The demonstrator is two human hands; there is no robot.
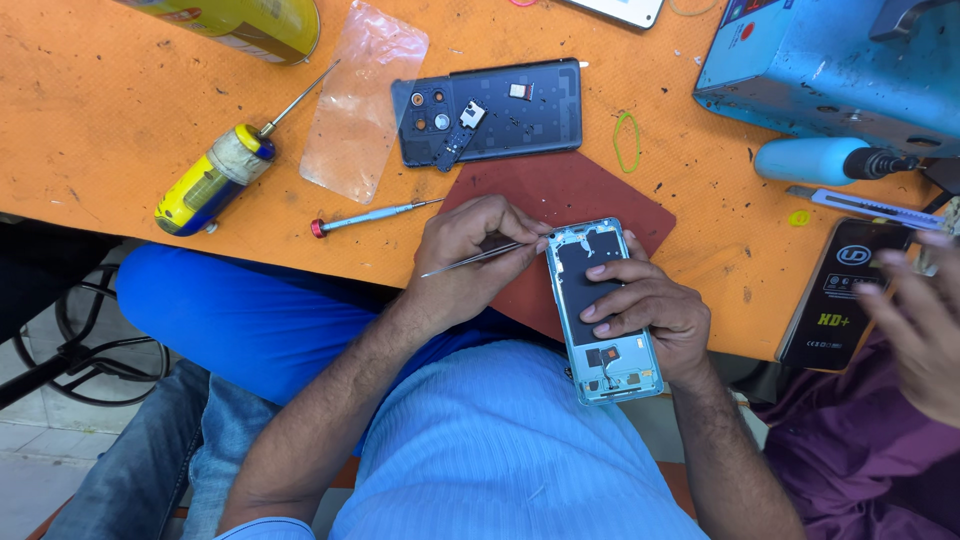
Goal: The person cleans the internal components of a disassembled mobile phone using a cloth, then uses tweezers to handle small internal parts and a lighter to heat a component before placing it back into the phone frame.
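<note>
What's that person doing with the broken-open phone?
A person is working on an opened phone with its back taken off. Their right hand holds it steady on a red mat, while the left hand pokes metal tweezers at the phone's top corner. The dark back cover lies on the orange table, with two screwdrivers nearby. Another person's hand shows at the right edge.
</note>
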